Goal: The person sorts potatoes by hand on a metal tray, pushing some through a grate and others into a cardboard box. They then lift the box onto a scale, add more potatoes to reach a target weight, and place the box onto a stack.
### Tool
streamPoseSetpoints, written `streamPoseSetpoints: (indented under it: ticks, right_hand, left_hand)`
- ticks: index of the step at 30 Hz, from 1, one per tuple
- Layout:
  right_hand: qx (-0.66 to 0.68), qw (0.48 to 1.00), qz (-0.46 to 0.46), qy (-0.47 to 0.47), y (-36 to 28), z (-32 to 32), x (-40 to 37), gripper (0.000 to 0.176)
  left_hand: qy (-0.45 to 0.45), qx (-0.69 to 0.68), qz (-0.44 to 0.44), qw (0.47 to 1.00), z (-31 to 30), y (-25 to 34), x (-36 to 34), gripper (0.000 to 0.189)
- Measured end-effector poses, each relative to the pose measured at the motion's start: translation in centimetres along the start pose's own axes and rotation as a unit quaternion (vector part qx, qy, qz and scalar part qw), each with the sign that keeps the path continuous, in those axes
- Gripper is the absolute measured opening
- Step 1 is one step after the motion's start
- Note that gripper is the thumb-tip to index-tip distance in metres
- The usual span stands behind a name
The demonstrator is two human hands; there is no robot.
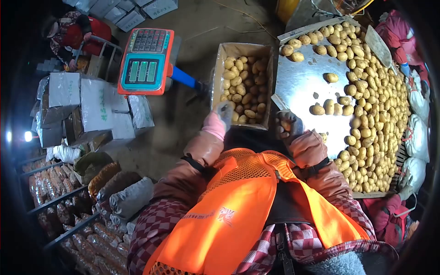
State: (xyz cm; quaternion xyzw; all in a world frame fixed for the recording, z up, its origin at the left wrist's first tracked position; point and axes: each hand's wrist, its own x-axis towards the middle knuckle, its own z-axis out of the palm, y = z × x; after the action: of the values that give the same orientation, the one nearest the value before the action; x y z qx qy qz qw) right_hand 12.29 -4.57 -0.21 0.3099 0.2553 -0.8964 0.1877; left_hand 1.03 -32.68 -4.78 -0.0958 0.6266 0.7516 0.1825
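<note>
My left hand (224,112), in a grey glove, is at the near left corner of a cardboard box (217,74) of potatoes; whether it holds anything I cannot tell. My right hand (287,125), also gloved, is cupped around a few small potatoes between the box and the metal sorting table (300,85). A big heap of potatoes (373,105) covers the table's right side. A few loose potatoes (329,108) lie just beyond my right hand.
An orange and teal weighing scale (145,60) stands left of the box. Stacked white cartons (94,107) and filled mesh sacks (78,206) lie at left. One person crouches at far left (75,34); others in red stand at the table's right (396,36).
</note>
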Motion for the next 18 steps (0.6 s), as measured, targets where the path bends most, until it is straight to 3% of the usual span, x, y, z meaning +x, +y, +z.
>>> streamPoseSetpoints:
  ticks: [2,3,4,5,7,9,10,13,14,15,17,18]
  right_hand:
    - [-0.146,0.966,-0.196,0.083,0.5,-2.2,-0.3,0.024]
    - [-0.124,0.957,-0.243,0.097,-0.3,-3.1,-1.0,0.027]
    - [-0.104,0.945,-0.29,0.108,-1.2,-3.9,-1.7,0.03]
    - [0.007,0.952,-0.292,0.091,-4.0,-4.5,-3.1,0.035]
    - [0.252,0.915,-0.309,0.066,-7.9,-5.6,-7.4,0.056]
    - [0.305,0.888,-0.344,0.022,-8.4,-5.0,-10.8,0.074]
    - [0.256,0.887,-0.364,0.119,-7.9,-3.6,-12.3,0.079]
    - [0.106,0.931,-0.32,0.138,-3.2,-4.2,-12.9,0.068]
    - [0.084,0.954,-0.259,0.129,-1.2,-3.6,-12.2,0.064]
    - [0.064,0.972,-0.193,0.119,0.8,-2.5,-11.4,0.06]
    - [-0.089,0.976,-0.033,0.196,2.0,3.9,-10.2,0.051]
    - [-0.071,0.978,-0.009,0.194,4.1,2.5,-8.4,0.05]
  left_hand:
    - [0.048,0.147,0.106,0.982,-4.4,-4.3,2.5,0.038]
    - [0.084,0.22,0.152,0.96,-6.6,-6.4,3.7,0.039]
    - [0.124,0.283,0.133,0.942,-8.3,-7.0,4.8,0.049]
    - [0.153,0.329,0.072,0.929,-9.5,-7.0,5.6,0.061]
    - [0.155,0.367,-0.083,0.914,-10.9,-7.5,6.8,0.087]
    - [0.075,0.218,-0.164,0.959,-10.7,-6.5,6.7,0.102]
    - [0.078,0.173,-0.197,0.962,-11.2,-8.2,7.9,0.095]
    - [0.005,-0.045,-0.399,0.916,-9.9,-6.9,8.2,0.089]
    - [0.025,0.086,-0.362,0.928,-8.0,-5.0,7.6,0.066]
    - [0.017,0.13,-0.356,0.925,-8.5,-5.5,7.7,0.061]
    - [-0.004,0.224,-0.33,0.917,-9.8,-6.4,8.9,0.051]
    - [-0.018,0.272,-0.311,0.91,-10.3,-6.6,10.2,0.046]
